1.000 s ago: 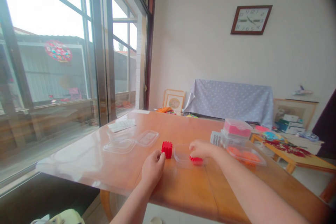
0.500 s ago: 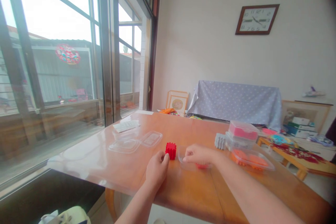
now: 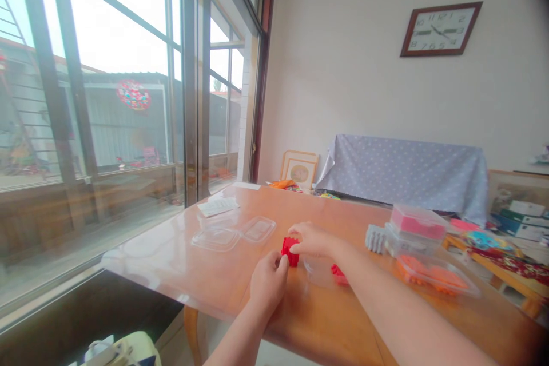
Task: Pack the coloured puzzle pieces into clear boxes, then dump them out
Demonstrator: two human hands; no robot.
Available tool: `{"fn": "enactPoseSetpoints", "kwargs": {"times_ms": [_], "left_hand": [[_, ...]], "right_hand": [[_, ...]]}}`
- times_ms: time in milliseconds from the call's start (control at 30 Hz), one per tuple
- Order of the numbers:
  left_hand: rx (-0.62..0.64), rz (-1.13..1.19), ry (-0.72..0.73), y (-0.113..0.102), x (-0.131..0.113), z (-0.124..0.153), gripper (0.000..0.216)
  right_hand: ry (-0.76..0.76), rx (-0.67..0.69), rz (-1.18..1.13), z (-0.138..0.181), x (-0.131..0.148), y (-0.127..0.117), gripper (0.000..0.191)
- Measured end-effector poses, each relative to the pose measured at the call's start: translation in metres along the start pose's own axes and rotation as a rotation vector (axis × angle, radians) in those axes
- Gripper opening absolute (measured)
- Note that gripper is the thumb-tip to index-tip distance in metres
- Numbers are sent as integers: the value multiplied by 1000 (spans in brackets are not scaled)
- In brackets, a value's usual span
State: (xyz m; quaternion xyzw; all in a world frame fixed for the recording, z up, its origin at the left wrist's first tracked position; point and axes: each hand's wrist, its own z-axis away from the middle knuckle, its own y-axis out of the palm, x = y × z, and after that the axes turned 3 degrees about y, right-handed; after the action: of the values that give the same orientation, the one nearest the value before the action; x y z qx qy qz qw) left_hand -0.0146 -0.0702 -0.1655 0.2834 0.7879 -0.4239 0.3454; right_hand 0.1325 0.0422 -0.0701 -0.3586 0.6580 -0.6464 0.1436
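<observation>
A red toothed block (image 3: 290, 253), roughly cube-shaped, stands on the wooden table between my hands. My left hand (image 3: 269, 279) is closed, thumb and fingers pinching the block's lower left side. From the right, my right hand (image 3: 312, 239) curls over the block, its thumb against the upper right side and its fingers around the far side, partly hidden. A clear plastic tub (image 3: 315, 274) lies just right of the block, partly behind my right forearm. Inside it are red pieces (image 3: 338, 275).
Two clear lids (image 3: 214, 238) lie to the left, with a paper sheet (image 3: 218, 206) behind them. At right stand a grey toothed block (image 3: 376, 239), stacked boxes with pink contents (image 3: 418, 224) and a tub of orange pieces (image 3: 431, 277). The table's near edge (image 3: 295, 343) runs below my forearms.
My right hand has moved left from over the clear tub to the red block. My left hand stays at the block. The camera view has turned slightly left.
</observation>
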Motion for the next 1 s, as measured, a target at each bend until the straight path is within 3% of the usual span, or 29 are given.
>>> {"fn": "enactPoseSetpoints", "kwargs": {"times_ms": [133, 333, 433, 633, 800, 1000], "left_hand": [[11, 6, -5, -1, 0, 0, 34], [14, 9, -6, -1, -1, 0, 33], [13, 11, -21, -1, -1, 0, 32], [0, -9, -7, -1, 0, 0, 33], [8, -10, 0, 0, 0, 0, 33], [5, 2, 8, 2, 3, -2, 31]], "right_hand": [[-12, 93, 79, -18, 6, 3, 61], [-13, 120, 91, -25, 9, 8, 31], [-23, 100, 76, -22, 8, 5, 29], [-64, 62, 23, 2, -11, -17, 28], [28, 133, 96, 35, -39, -34, 23], [137, 225, 192, 64, -66, -35, 41]]}}
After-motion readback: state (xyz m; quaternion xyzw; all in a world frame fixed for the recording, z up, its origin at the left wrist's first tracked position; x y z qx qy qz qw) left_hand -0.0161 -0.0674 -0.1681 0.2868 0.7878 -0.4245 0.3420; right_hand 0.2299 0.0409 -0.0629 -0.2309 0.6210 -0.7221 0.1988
